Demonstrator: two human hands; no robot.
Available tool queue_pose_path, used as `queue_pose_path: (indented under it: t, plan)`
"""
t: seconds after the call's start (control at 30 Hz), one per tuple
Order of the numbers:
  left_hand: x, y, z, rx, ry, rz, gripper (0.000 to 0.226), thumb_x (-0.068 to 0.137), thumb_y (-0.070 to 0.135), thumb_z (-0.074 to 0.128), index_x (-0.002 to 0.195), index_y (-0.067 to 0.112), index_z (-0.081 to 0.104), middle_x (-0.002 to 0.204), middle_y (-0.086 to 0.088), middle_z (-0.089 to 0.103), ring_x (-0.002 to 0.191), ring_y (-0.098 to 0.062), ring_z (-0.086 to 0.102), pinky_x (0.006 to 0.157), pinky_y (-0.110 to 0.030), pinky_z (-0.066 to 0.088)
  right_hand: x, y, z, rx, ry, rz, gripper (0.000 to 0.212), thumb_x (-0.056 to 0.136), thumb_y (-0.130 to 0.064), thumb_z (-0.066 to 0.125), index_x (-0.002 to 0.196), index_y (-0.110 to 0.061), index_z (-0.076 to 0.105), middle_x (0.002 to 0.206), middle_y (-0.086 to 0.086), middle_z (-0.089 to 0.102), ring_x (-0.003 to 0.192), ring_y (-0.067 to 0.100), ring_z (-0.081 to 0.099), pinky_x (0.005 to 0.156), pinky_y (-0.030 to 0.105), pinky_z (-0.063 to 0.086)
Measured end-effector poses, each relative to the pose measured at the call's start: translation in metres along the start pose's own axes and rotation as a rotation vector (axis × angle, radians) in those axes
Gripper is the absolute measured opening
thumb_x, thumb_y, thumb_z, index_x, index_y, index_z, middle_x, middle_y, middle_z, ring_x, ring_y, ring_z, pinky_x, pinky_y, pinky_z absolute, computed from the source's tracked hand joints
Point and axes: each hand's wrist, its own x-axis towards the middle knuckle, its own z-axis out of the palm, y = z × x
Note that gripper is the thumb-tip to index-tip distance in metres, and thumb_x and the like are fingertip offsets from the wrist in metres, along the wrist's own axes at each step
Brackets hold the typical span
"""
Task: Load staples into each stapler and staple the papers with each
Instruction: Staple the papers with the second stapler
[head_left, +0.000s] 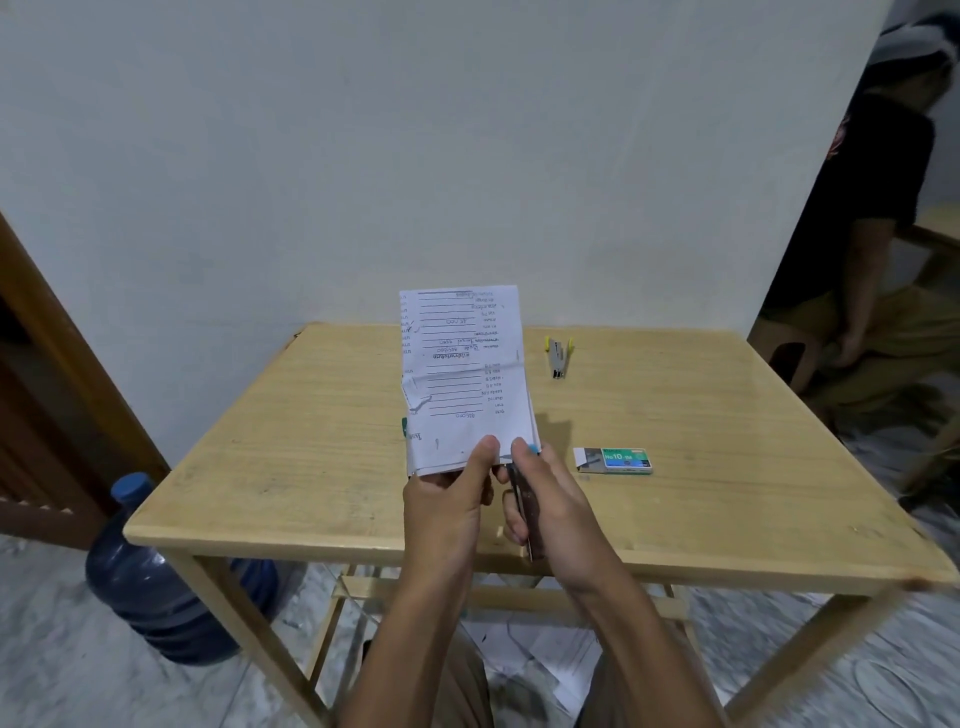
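Observation:
My left hand (447, 499) pinches the bottom edge of a stack of printed papers (465, 374), held upright above the wooden table (701, 467). My right hand (550, 499) grips a dark metal stapler with a blue tip (524, 499), its nose at the lower right corner of the papers. A second stapler with yellow parts (558, 356) lies on the table behind, to the right. A green and white staple box (615, 460), partly slid open, rests on the table right of my hands.
A blue water jug (150, 566) stands on the floor left of the table. A seated person in dark clothes (862, 234) is at the far right. A white wall rises behind the table; loose papers (545, 660) lie on the floor underneath.

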Motion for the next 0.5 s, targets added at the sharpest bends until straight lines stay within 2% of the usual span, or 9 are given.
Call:
queue_pose_path:
  t: [0.07,0.17,0.27,0.33,0.43,0.5]
  plan:
    - [0.0,0.0003,-0.0023,0.01,-0.024,-0.012,0.011,0.085,0.025,0.074,0.089,0.015,0.076,0.08,-0.009,0.068,0.072,-0.021,0.056,0.066,-0.034,0.048,-0.0007,-0.0001,-0.0006,-0.021,0.02,0.008,0.044,0.086,-0.062,0.057,0.089,-0.018,0.054,0.058,0.005,0.04,0.048,0.012,0.037,0.055,0.028,0.033]
    - [-0.0014,0.0018,-0.0035,-0.042,-0.08,-0.032,0.017,0.086,0.02,0.073,0.1,0.01,0.074,0.085,-0.01,0.069,0.071,-0.021,0.052,0.063,-0.031,0.046,-0.0009,-0.0003,-0.0017,-0.033,0.049,-0.006,0.044,0.081,-0.06,0.054,0.098,-0.019,0.055,0.053,0.0,0.043,0.051,0.012,0.042,0.055,0.023,0.039]
    - [-0.002,0.0042,-0.0012,-0.135,-0.066,-0.069,0.013,0.085,0.013,0.072,0.095,0.005,0.073,0.078,-0.009,0.065,0.064,-0.016,0.049,0.061,-0.03,0.044,0.0013,0.0045,-0.0021,-0.018,0.052,-0.035,0.048,0.083,-0.063,0.063,0.108,-0.022,0.06,0.055,-0.004,0.048,0.052,0.011,0.045,0.058,0.024,0.042]
    - [-0.0011,0.0025,-0.0012,-0.159,-0.049,-0.079,0.011,0.084,0.013,0.073,0.091,0.004,0.072,0.077,-0.013,0.06,0.062,-0.017,0.045,0.061,-0.033,0.041,0.0024,0.0077,-0.003,0.006,0.044,-0.045,0.046,0.08,-0.057,0.066,0.11,-0.023,0.063,0.058,-0.006,0.051,0.054,0.01,0.046,0.059,0.023,0.042]
    - [-0.0013,0.0003,-0.0008,-0.179,-0.026,-0.065,0.018,0.083,0.015,0.075,0.094,0.001,0.072,0.08,-0.016,0.058,0.061,-0.02,0.044,0.059,-0.036,0.04,0.0023,0.0081,-0.0022,0.055,0.022,-0.037,0.039,0.08,-0.052,0.068,0.103,-0.021,0.065,0.065,-0.004,0.055,0.058,0.01,0.05,0.06,0.022,0.043]
    - [-0.003,0.0009,0.001,-0.213,-0.02,-0.064,0.01,0.084,0.012,0.074,0.089,0.003,0.072,0.072,-0.014,0.055,0.055,-0.019,0.045,0.051,-0.032,0.042,0.003,0.0086,-0.0016,0.141,0.016,-0.021,0.037,0.079,-0.048,0.072,0.099,-0.017,0.065,0.07,-0.001,0.056,0.057,0.01,0.051,0.057,0.021,0.045]
